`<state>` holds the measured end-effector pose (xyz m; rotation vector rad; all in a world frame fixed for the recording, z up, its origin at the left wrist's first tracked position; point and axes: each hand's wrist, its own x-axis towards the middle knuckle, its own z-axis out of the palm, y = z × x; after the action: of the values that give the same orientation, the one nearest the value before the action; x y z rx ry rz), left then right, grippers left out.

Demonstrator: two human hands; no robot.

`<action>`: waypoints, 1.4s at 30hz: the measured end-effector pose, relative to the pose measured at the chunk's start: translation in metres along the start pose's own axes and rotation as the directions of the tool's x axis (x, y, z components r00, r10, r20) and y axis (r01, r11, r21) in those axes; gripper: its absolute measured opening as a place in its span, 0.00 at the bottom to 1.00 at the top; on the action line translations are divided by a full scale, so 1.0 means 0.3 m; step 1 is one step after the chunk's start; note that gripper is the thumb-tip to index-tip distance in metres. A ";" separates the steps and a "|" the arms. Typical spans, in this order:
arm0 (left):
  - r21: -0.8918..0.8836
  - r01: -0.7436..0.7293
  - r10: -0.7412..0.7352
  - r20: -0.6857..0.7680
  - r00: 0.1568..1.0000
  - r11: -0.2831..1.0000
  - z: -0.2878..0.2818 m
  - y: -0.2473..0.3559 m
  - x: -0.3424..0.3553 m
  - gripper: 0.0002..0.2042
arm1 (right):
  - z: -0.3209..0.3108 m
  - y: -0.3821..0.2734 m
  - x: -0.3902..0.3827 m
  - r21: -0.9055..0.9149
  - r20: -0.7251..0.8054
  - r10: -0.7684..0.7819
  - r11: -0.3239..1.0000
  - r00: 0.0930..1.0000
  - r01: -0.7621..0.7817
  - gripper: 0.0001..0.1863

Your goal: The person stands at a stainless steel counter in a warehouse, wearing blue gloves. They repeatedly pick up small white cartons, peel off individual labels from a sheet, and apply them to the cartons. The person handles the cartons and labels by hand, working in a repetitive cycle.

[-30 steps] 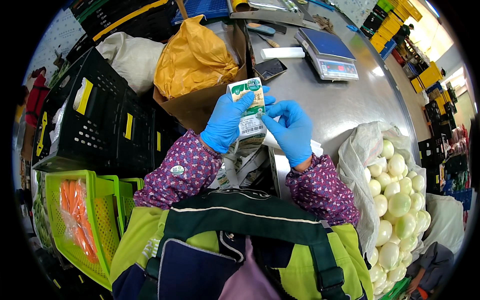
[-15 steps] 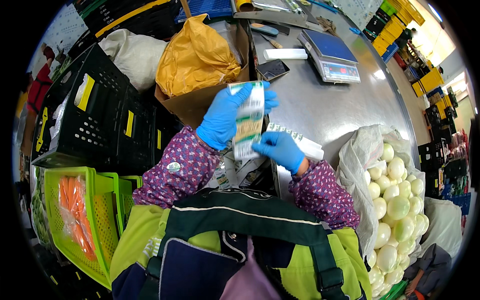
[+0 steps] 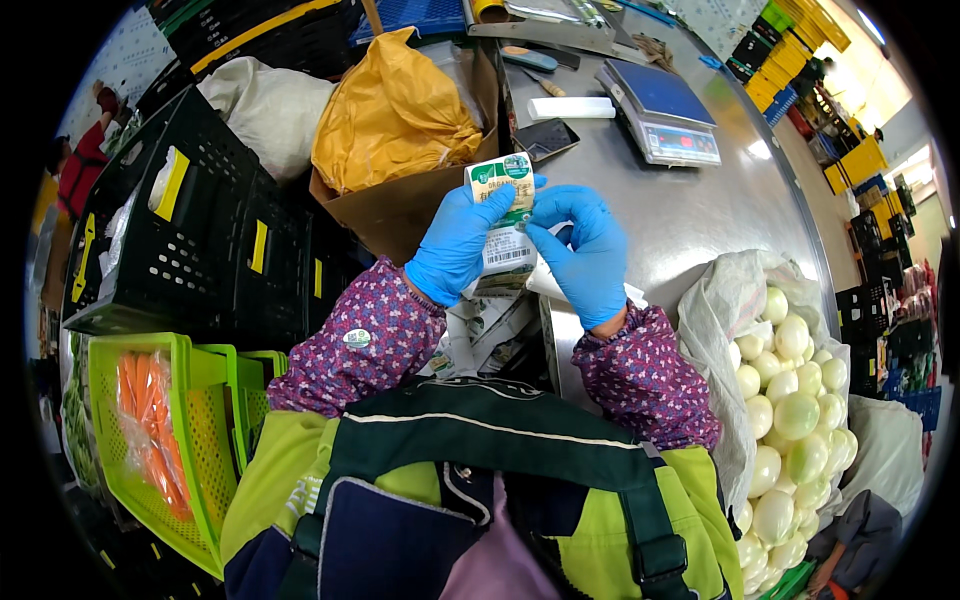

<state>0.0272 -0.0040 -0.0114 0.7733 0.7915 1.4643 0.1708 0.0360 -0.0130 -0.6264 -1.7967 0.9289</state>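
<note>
My left hand (image 3: 447, 247), in a blue glove, holds a strip of printed paper labels (image 3: 509, 251) upright, its thumb across the front. The labels are white with green and cream bands, and the strip's lower end hangs over a box of loose label paper (image 3: 478, 338). At the strip's right edge, my right hand (image 3: 590, 257), also gloved in blue, is closed with thumb and forefinger pinched against the label. Part of a white roll or sleeve (image 3: 545, 283) shows behind the right hand, mostly covered by it.
A steel table (image 3: 690, 215) carries a scale (image 3: 660, 110), a white roll (image 3: 570, 108) and a small dark tray (image 3: 546, 139). Peeled onions (image 3: 790, 415) fill a sack at right. A yellow bag (image 3: 390, 120) sits in a carton. Black crates (image 3: 190, 230) and a green carrot basket (image 3: 190, 430) stand left.
My right hand has risen from the strip's lower end to its upper right edge. The strip has shifted lower in my left hand, and a different label face shows at the top.
</note>
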 end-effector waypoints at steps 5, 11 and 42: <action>0.016 -0.023 0.024 -0.007 1.000 1.000 0.005 -0.019 -0.007 0.17 | 0.005 -0.011 -0.002 -0.200 -0.010 -0.022 0.980 1.000 0.020 0.08; -0.043 0.003 -0.001 0.062 0.998 0.999 -0.014 -0.021 -0.013 0.19 | -0.027 0.055 -0.004 -0.404 -0.016 0.164 0.901 0.986 -0.156 0.11; -0.004 -0.012 0.012 -0.074 0.997 1.000 -0.004 -0.040 0.003 0.16 | 0.010 0.021 -0.007 -0.084 0.049 -0.083 0.993 0.995 0.087 0.14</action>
<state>0.0328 -0.0028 -0.0222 0.7252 0.8401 1.5123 0.1687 0.0371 -0.0199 -0.5818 -1.8966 0.8178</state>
